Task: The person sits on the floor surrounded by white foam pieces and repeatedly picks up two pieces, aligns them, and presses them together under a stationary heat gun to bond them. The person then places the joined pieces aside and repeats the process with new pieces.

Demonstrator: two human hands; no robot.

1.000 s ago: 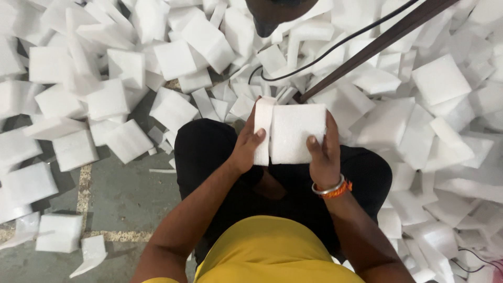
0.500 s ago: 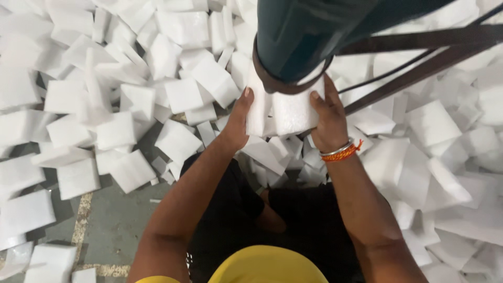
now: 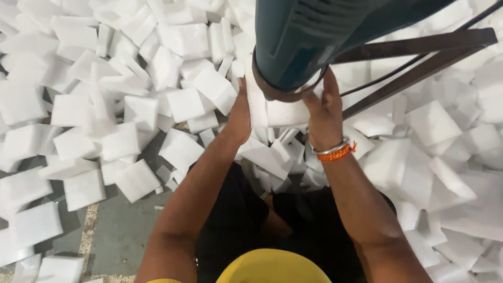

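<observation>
A white foam block [image 3: 283,111] is held up between both of my hands, under the round end of a dark teal machine [image 3: 314,36]. My left hand [image 3: 239,116] presses its left side, fingers flat against the foam. My right hand [image 3: 324,107], with a metal and orange bracelet at the wrist, grips its right side. The machine hides the top part of the block. I wear a yellow shirt [image 3: 272,267] and dark trousers.
Several loose white foam blocks [image 3: 120,141] lie heaped all around on the grey floor [image 3: 123,230]. Dark metal bars [image 3: 419,44] and a black cable [image 3: 414,57] run from the machine toward the upper right.
Both hands have lifted the foam block from above my lap up and forward under the teal machine, which now fills the top of the view.
</observation>
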